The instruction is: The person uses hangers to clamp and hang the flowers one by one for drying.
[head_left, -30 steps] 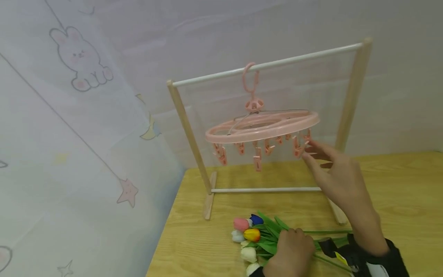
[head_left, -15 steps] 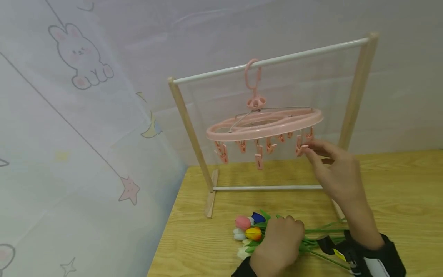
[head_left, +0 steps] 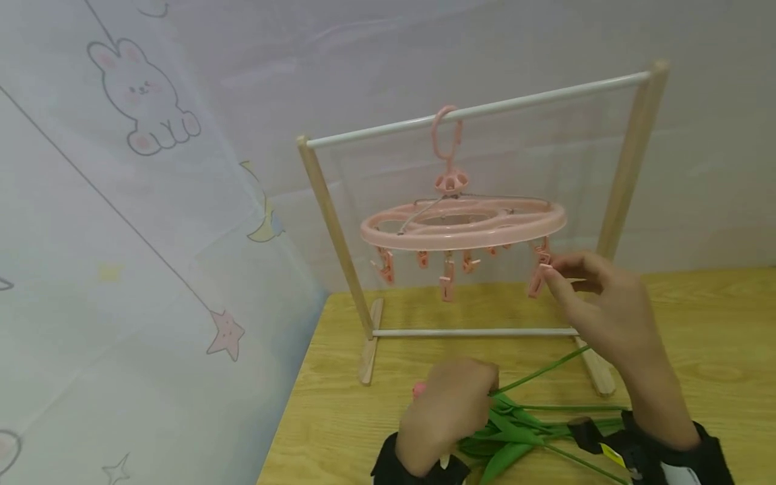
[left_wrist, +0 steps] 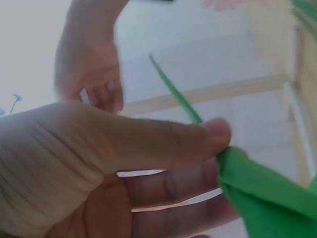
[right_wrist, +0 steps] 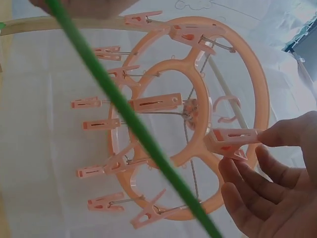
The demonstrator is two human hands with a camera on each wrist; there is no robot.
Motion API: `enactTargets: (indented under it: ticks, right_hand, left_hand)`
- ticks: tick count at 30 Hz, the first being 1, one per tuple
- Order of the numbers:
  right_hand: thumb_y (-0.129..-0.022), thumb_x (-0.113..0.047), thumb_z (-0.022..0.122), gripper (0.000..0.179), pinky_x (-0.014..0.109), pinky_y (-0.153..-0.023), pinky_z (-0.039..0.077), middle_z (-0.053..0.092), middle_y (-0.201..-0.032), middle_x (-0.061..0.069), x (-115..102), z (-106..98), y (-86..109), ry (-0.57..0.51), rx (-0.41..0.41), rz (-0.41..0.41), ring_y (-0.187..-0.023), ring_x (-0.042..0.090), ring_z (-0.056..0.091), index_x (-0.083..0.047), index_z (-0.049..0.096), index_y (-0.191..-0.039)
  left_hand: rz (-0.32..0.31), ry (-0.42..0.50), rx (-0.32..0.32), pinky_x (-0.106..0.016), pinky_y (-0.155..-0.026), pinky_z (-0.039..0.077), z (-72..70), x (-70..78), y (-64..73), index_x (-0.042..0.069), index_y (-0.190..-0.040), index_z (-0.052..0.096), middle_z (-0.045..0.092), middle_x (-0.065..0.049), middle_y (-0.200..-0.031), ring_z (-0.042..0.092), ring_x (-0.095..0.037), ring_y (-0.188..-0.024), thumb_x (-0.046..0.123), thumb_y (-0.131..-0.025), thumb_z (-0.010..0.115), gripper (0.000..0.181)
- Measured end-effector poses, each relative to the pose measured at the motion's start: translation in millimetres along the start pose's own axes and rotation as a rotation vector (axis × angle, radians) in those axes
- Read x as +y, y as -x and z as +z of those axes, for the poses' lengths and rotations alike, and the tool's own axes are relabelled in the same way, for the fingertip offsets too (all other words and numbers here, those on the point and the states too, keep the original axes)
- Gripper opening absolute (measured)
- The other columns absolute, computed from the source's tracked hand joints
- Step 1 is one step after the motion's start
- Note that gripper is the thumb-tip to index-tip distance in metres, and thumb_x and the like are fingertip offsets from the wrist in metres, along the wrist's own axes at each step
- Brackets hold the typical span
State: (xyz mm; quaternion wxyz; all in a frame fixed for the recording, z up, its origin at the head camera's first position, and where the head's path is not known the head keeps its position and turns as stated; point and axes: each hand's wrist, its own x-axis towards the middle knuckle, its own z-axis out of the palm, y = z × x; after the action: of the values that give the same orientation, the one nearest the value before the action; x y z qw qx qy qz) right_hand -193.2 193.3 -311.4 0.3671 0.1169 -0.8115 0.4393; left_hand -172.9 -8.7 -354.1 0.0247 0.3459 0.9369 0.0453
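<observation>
The left hand (head_left: pixel 447 405) pinches one stem (head_left: pixel 545 369) between thumb and fingers, above the counter (head_left: pixel 333 431); the stem's free end slants up toward the right forearm. The right hand (head_left: pixel 609 306) pinches a clip (head_left: pixel 536 281) beneath the right side of the hanger (head_left: pixel 463 239), thumb on one face and fingers behind; whether its jaws are parted cannot be told. The hanger hooks over the top bar (head_left: pixel 376 129) of the stand (head_left: pixel 327 212). The other flowers lie on the counter with leaves (head_left: pixel 509 444) and stems in view; the left hand covers most of the blooms, leaving a pink edge (head_left: pixel 419 389) exposed. The held stem's bloom is hidden. The right cuff (head_left: pixel 673 444) masks the lower stem ends. In the right wrist view, the stem crosses the hanger diagonally, and the left hand is cut off at the top edge.
</observation>
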Motion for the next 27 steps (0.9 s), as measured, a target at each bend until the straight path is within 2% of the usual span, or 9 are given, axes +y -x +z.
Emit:
enactTargets:
  ticks: [3,6,10,14,17,20,23,27]
  right_hand:
    - [-0.084,-0.009,0.067,0.029,0.006,-0.070,0.043,0.061,-0.094,-0.013,-2,-8,0.6,-0.015,-0.023,0.022,-0.083,0.001,0.058,-0.008,0.061,-0.112]
    - [-0.084,-0.008,0.066,0.046,0.005,-0.070,0.043,0.061,-0.096,-0.015,-4,-16,1.5,-0.023,-0.044,0.048,-0.082,0.001,0.058,-0.011,0.055,-0.128]
    - [-0.085,-0.012,0.066,0.041,0.004,-0.065,0.042,0.061,-0.099,-0.022,-4,-26,3.8,0.005,-0.050,0.107,-0.081,-0.004,0.058,-0.012,0.060,-0.125]
    - [-0.086,-0.012,0.066,0.036,0.003,-0.066,0.041,0.060,-0.105,-0.026,-4,-32,5.0,0.014,-0.054,0.120,-0.083,-0.008,0.057,-0.009,0.063,-0.122]
    - [-0.084,-0.006,0.067,0.037,0.003,-0.068,0.042,0.061,-0.106,-0.023,-5,-32,3.9,0.001,-0.055,0.059,-0.085,-0.007,0.058,-0.009,0.064,-0.120]
    - [-0.081,-0.002,0.069,0.039,0.004,-0.069,0.043,0.064,-0.101,-0.021,-7,-29,2.7,-0.006,-0.058,0.003,-0.084,-0.005,0.060,-0.010,0.065,-0.118]
    - [-0.079,-0.002,0.070,0.039,0.004,-0.069,0.044,0.065,-0.097,-0.019,-9,-26,3.2,-0.004,-0.082,-0.011,-0.083,-0.005,0.060,-0.011,0.066,-0.117]
    - [-0.081,-0.005,0.070,0.040,0.005,-0.069,0.044,0.065,-0.099,-0.016,-12,-22,6.2,0.000,-0.134,0.007,-0.083,-0.005,0.060,-0.014,0.065,-0.119]
  left_hand:
    - [-0.018,0.083,-0.023,-0.013,-0.057,0.041,-12.0,-6.8,7.9,0.026,-0.092,0.066,0.060,0.016,-0.082,0.049,0.004,-0.065,0.020,-0.082,0.071,0.013]
    - [-0.004,0.102,-0.001,-0.014,-0.058,0.041,-21.6,-13.6,15.6,0.025,-0.089,0.065,0.059,0.016,-0.079,0.049,0.003,-0.065,0.020,-0.082,0.071,0.011]
    - [0.045,0.152,0.036,-0.015,-0.058,0.041,-30.8,-26.6,27.2,0.024,-0.085,0.064,0.056,0.016,-0.074,0.047,0.004,-0.064,0.020,-0.081,0.072,0.009]
    - [0.069,0.281,0.069,-0.016,-0.061,0.043,-36.8,-42.4,38.2,0.024,-0.085,0.065,0.057,0.017,-0.076,0.049,0.005,-0.067,0.018,-0.083,0.070,0.007]
    - [0.094,0.376,0.163,-0.016,-0.065,0.046,-39.4,-51.0,42.9,0.022,-0.089,0.067,0.062,0.014,-0.082,0.052,0.005,-0.072,0.016,-0.085,0.068,0.007]
    - [0.119,0.451,0.292,-0.014,-0.066,0.047,-41.1,-54.0,43.0,0.019,-0.093,0.067,0.064,0.010,-0.087,0.055,0.005,-0.076,0.016,-0.085,0.068,0.008]
    - [0.130,0.503,0.427,-0.013,-0.062,0.048,-41.4,-52.1,39.3,0.017,-0.095,0.068,0.066,0.008,-0.091,0.057,0.004,-0.080,0.016,-0.084,0.068,0.011]
    - [0.124,0.606,0.596,-0.015,-0.059,0.049,-39.8,-46.5,32.6,0.015,-0.099,0.069,0.067,0.006,-0.093,0.059,0.001,-0.082,0.016,-0.084,0.069,0.015]
